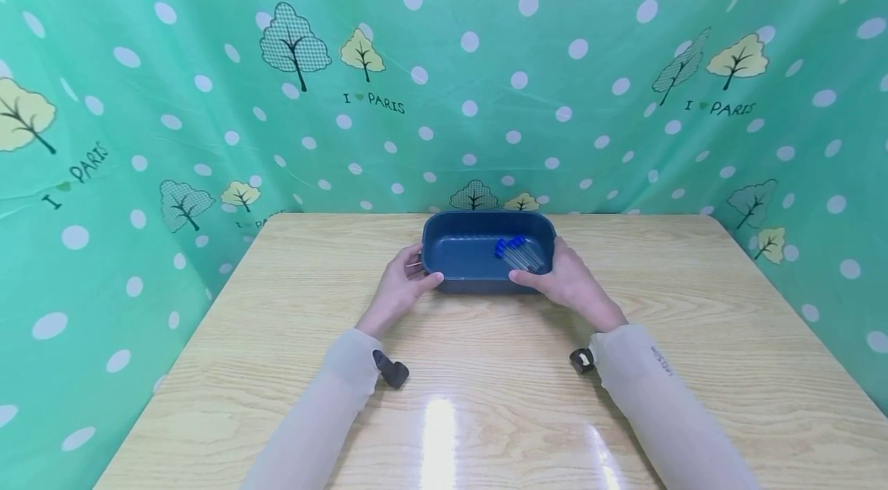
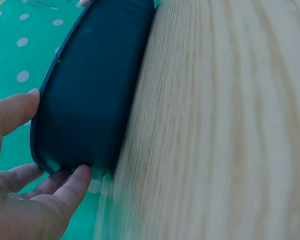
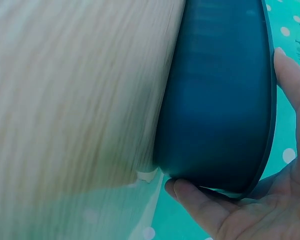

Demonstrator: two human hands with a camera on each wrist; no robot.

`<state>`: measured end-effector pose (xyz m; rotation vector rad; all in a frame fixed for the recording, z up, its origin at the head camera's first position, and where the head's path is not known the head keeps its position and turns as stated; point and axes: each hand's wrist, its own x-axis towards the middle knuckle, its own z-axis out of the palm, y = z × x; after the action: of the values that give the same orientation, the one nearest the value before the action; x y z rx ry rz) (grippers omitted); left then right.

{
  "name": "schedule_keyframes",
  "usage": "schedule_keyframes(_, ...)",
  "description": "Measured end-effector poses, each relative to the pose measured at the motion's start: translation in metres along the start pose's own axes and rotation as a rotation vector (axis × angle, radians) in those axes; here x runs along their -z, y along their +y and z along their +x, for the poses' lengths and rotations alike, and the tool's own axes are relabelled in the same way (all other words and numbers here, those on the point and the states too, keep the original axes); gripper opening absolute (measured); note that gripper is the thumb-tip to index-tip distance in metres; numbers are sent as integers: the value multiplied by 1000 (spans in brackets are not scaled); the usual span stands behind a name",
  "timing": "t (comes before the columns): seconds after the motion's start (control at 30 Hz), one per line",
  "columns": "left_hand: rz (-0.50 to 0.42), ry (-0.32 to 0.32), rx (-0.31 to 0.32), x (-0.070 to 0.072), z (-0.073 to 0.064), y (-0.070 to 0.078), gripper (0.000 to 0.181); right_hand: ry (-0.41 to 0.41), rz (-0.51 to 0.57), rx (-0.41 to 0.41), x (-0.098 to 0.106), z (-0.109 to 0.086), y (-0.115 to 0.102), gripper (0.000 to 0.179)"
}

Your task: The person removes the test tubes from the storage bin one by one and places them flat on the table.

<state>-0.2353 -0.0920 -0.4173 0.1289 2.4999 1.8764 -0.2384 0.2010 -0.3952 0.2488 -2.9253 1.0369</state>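
Dark blue, the bin (image 1: 475,286) sits on the tabletop (image 1: 486,351). At its left end, your left hand (image 1: 402,280) holds it, fingers part-curled, thumb at the rim; inside its right half lie blue-topped clear tubes (image 1: 522,255); your right hand (image 1: 572,280) grips its right end likewise, probably for balance.

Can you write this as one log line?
blue bin: upright | left hand: holds bin's left end | right hand: holds its right end | blue-capped clear tubes: lying inside, toward right
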Motion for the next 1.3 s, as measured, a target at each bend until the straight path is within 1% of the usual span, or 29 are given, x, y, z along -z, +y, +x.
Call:
schedule_keyframes(0.3,0,-8,4,3,-2,1,72,8,-7,14,-3,1,0,106)
schedule_keyframes(0.4,-8,-22,21,5,-3,4,72,9,-5,13,-3,1,-1,106)
schedule_keyframes(0.53,-33,-47,47,8,-8,14,73,14,5,13,-4,1,-2,110)
schedule_keyframes(0.67,-29,-55,41,11,-16,28,71,16,12,22,-5,0,-4,110)
schedule_keyframes(0.77,-14,-54,36,11,-20,33,70,15,8,14,-5,-1,-5,109)
schedule_keyframes(0.9,-11,-53,34,13,-22,34,70,7,-1,6,-5,-1,-7,109)
schedule_keyframes(1.1,-15,-57,25,14,-21,32,70,-2,-1,-16,-5,-2,-8,111)
schedule_keyframes(1.3,-14,-60,27,16,-22,31,70,6,-5,26,-6,-2,-9,106)
